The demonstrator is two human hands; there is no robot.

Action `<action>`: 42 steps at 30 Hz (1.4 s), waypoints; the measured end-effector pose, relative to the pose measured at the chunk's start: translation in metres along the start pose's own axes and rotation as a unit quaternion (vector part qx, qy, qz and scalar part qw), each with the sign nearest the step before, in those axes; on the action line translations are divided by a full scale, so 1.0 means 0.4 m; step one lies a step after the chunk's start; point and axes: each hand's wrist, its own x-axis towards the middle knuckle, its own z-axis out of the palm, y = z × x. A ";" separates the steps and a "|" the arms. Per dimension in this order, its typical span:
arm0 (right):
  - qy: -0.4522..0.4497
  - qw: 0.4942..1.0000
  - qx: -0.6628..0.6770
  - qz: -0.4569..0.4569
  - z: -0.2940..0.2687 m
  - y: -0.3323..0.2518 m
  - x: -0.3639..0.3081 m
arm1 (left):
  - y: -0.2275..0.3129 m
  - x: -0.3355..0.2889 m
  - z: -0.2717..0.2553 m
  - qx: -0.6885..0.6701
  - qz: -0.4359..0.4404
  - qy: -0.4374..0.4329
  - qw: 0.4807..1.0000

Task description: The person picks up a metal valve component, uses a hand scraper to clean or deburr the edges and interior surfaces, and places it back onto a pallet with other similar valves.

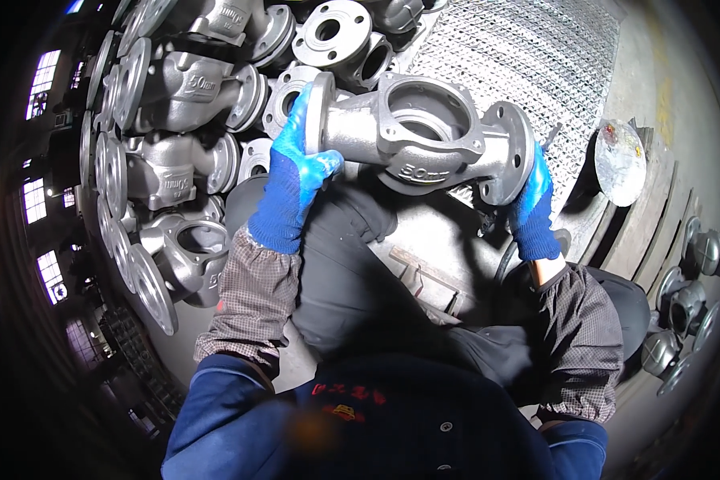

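Observation:
A grey metal flanged valve body (360, 128) is held up between my two hands, its wide round opening facing up. My left hand (298, 164), in a blue coated glove, grips the flange at its left end, thumb on the near side. The matching glove of my right hand (534, 196) is at the right-end flange, with most of its fingers hidden behind the metal. Below the valve body are my dark trouser legs (344, 272).
Several similar valve bodies (186, 92) are heaped at the left and far left. A shiny ridged metal sheet (528, 56) lies beyond my hands. To the right are an oval metal plate (621, 164), wooden slats (648, 220) and more castings (684, 308).

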 end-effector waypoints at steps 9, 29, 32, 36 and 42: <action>0.070 0.844 0.462 0.265 0.004 -0.029 -0.096 | -0.002 -0.024 -0.005 0.027 0.037 -0.030 0.998; 0.000 0.999 0.049 -0.012 -0.044 0.034 -0.014 | 0.065 0.012 0.050 0.089 0.180 -0.046 0.978; 0.008 0.990 0.140 0.021 -0.033 0.028 -0.013 | 0.057 0.026 0.022 0.108 0.171 -0.037 0.979; -0.042 0.998 0.034 0.026 -0.027 0.013 -0.009 | 0.061 0.006 0.012 0.158 0.221 -0.001 0.962; -0.072 0.993 0.068 0.060 -0.034 0.025 -0.010 | 0.077 0.020 0.033 0.292 0.377 -0.029 0.878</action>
